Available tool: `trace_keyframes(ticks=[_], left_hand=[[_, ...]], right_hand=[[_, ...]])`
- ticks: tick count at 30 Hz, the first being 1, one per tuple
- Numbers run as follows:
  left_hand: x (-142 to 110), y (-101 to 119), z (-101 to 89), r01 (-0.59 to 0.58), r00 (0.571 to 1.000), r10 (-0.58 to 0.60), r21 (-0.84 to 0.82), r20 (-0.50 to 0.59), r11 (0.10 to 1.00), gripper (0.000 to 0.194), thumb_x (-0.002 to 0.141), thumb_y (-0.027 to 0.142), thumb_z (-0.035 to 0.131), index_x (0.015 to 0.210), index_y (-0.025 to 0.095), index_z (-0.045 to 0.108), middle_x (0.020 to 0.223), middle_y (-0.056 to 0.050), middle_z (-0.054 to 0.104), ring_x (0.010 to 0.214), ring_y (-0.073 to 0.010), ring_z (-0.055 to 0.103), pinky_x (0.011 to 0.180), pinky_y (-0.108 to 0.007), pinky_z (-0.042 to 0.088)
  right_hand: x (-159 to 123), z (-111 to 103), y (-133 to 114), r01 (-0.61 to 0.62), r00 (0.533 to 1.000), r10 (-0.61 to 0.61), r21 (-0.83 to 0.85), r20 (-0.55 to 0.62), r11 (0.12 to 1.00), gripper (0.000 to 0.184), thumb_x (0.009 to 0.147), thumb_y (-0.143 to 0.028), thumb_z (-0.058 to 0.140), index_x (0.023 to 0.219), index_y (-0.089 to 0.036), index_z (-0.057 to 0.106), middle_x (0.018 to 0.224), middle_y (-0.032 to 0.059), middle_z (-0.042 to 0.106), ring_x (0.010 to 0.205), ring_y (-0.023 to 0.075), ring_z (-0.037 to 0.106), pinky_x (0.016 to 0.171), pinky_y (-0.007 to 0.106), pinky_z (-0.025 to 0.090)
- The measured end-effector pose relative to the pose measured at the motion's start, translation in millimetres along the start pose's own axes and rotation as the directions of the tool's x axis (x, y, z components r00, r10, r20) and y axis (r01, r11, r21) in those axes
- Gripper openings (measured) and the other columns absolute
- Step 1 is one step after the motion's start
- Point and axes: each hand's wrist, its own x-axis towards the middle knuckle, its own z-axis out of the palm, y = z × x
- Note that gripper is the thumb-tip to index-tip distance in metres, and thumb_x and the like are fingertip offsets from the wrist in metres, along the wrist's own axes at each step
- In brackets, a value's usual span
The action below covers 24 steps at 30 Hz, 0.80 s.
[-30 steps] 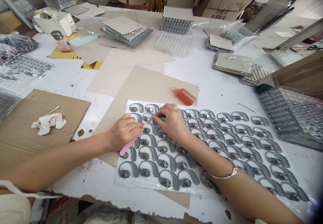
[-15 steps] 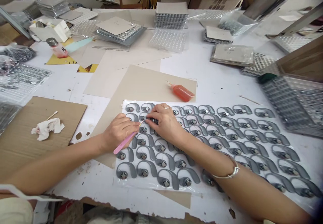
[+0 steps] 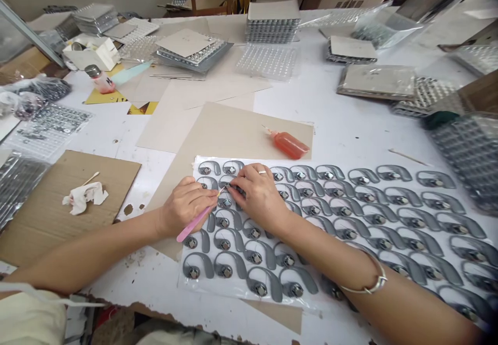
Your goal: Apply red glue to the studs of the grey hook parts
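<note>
My left hand [image 3: 187, 207] is closed round slim pink tweezers [image 3: 194, 224], whose pale, narrow tip points up and right toward my right fingertips. My right hand [image 3: 259, 192] is closed at the thumb and fingers on a grey ear-hook earphone part [image 3: 224, 181], mostly hidden by the fingers. Both hands are over a white sheet [image 3: 190, 297] bearing rows of similar grey ear-hook earphone parts [image 3: 231, 264], each with a shiny round end. The right forearm crosses above several of them.
A squeeze bottle [image 3: 290, 145] of red liquid lies on beige card [image 3: 225, 127] beyond the hands. At left, cardboard [image 3: 42, 205] holds a crumpled tissue [image 3: 85, 197] and a cotton swab [image 3: 92, 178]. Stacked trays [image 3: 272, 21] stand at the back, and more trays [image 3: 470, 153] at right.
The camera view has shifted slightly, so the scene sits a little further right at the sides. Both hands keep their hold, with the tweezers' tip still close to the right fingertips.
</note>
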Motion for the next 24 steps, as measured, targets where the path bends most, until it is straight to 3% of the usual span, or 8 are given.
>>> trace_keyframes(ticks=[9,14,20,24], left_hand=[[-1.0,-0.1,1.8,0.030,0.999,-0.030,-0.011,0.033,0.999,0.012,0.077,0.006,0.065,0.085,0.014,0.060,0.085,-0.007,0.074,0.066,-0.0149,0.065,0.063,-0.031,0.045],[-1.7,-2.4,1.4,0.055,0.998,-0.058,-0.095,-0.024,0.994,0.017,0.077,0.008,0.067,0.091,0.014,0.060,0.087,-0.008,0.074,0.070,-0.0157,0.068,0.067,-0.031,0.047],[-0.2,-0.4,-2.4,0.297,0.951,-0.311,-0.288,-0.002,0.911,0.012,0.080,0.013,0.067,0.090,0.018,0.065,0.086,-0.006,0.075,0.077,-0.0177,0.071,0.072,-0.031,0.052],[3.0,5.0,-6.3,0.482,0.864,-0.498,-0.396,0.067,0.782,0.006,0.080,0.018,0.068,0.086,0.019,0.069,0.088,-0.005,0.075,0.081,-0.0189,0.071,0.076,-0.031,0.056]], right_hand=[[-0.1,0.2,-0.9,0.010,1.000,-0.011,-0.019,-0.010,1.000,0.014,0.087,-0.022,0.057,0.083,-0.017,0.069,0.089,0.0092,0.060,0.092,0.0241,0.048,0.088,0.042,0.041],[-0.2,0.3,2.7,0.007,1.000,-0.007,0.023,-0.019,1.000,0.013,0.087,-0.023,0.059,0.083,-0.017,0.070,0.088,0.0084,0.061,0.090,0.0235,0.051,0.087,0.042,0.042],[1.9,-1.0,12.2,0.009,0.997,0.002,0.142,-0.077,0.990,0.011,0.085,-0.027,0.065,0.089,-0.019,0.070,0.089,0.0063,0.066,0.093,0.0239,0.053,0.088,0.044,0.042],[5.1,-5.5,12.9,0.062,0.991,-0.032,0.233,-0.128,0.971,0.014,0.085,-0.025,0.064,0.097,-0.019,0.068,0.091,0.0068,0.065,0.095,0.0234,0.053,0.089,0.043,0.044]])
